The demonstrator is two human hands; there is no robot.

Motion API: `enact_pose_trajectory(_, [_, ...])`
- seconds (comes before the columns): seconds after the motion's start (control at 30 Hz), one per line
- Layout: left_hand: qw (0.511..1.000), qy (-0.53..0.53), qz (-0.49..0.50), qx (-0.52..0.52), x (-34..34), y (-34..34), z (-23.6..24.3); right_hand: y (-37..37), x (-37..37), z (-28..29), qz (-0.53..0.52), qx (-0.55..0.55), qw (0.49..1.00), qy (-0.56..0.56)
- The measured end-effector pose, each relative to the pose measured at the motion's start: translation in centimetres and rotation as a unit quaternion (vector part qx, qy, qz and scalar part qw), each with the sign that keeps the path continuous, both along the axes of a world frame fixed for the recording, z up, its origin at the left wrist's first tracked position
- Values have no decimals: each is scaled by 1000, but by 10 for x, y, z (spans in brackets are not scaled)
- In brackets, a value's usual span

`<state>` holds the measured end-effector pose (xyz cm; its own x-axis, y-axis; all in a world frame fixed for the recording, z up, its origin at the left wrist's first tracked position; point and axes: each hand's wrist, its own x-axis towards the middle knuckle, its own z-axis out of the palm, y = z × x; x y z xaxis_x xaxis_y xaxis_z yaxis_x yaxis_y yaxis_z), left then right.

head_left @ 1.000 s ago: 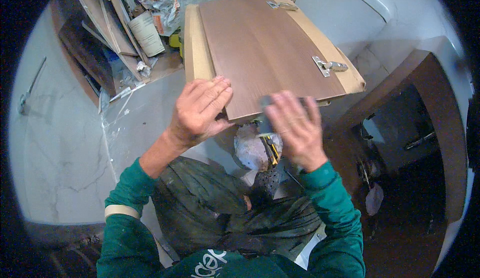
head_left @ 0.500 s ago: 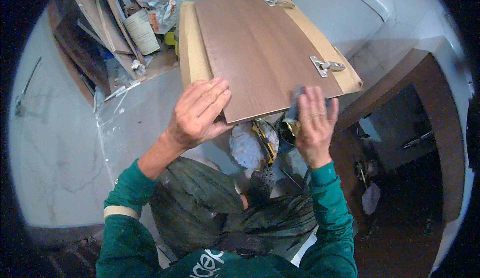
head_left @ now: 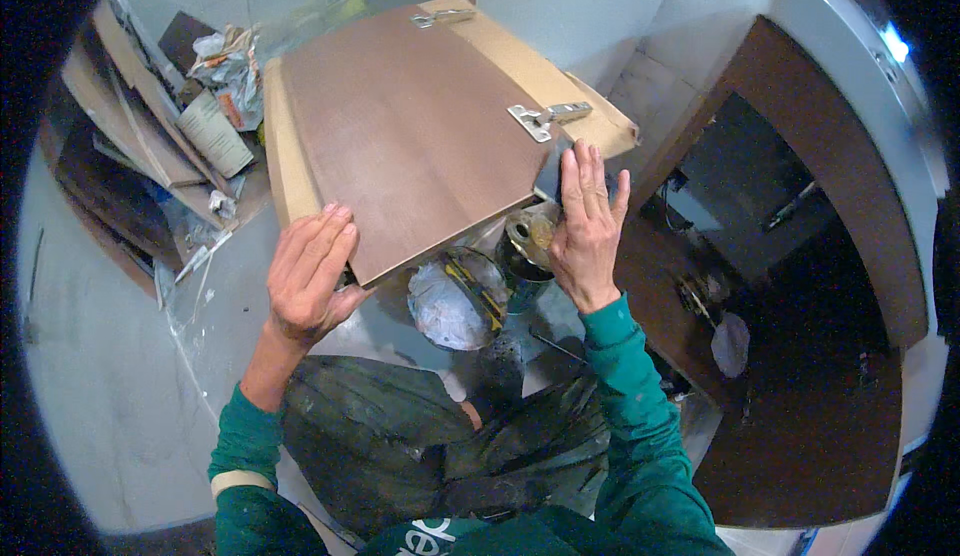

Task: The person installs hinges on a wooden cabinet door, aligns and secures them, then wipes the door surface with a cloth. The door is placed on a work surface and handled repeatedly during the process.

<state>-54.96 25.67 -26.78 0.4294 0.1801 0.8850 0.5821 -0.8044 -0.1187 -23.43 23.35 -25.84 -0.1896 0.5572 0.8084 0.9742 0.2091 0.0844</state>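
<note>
A brown wood-grain cabinet door (head_left: 420,136) lies flat in front of me, with two metal hinges (head_left: 545,119) along its right side. My left hand (head_left: 312,274) grips the door's near left corner, fingers on top and thumb by the front edge. At the near right corner, my right hand (head_left: 590,216) presses a dark grey piece of sandpaper (head_left: 549,172) against the edge, its fingers straight and close together. The palm side of that hand is hidden.
Tan cardboard (head_left: 285,146) lies beneath the door. Below its front edge are a bucket with a white-blue bag and yellow tool (head_left: 450,301) and a dark can (head_left: 525,271). Scrap boards (head_left: 135,106) and a crumpled bag (head_left: 228,71) lean far left. A brown cabinet frame (head_left: 830,136) stands right.
My view has turned, so the door and both hands appear further left. The right hand with the sandpaper has shifted around the near right corner towards the side edge. My left hand keeps its corner.
</note>
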Motion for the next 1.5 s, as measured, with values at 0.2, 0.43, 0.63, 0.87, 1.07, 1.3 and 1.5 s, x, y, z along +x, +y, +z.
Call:
enact_pose_trajectory(0.2, [1000,8,-5,20,2,-3,1,-39,-81,-13,205,-48,976,-53])
enact_pose_trajectory(0.43, [1000,1,-13,26,4,-3,1,-18,-30,25,24,13,999,35])
enact_pose_trajectory(0.63, [999,25,2,22,2,-2,3,-12,-41,-3,134,26,989,57])
enact_pose_trajectory(0.87, [996,83,5,-44,9,-26,35,-63,64,-53,27,18,974,223])
enact_pose_trajectory(1.07, [975,93,-46,-198,56,-8,73,-92,20,-148,127,-130,945,271])
enact_pose_trajectory(1.3, [916,85,-68,-387,162,42,106,-24,-42,-177,125,-205,963,118])
enact_pose_trajectory(1.5, [917,60,20,-395,197,67,108,-12,-47,-197,140,-305,934,120])
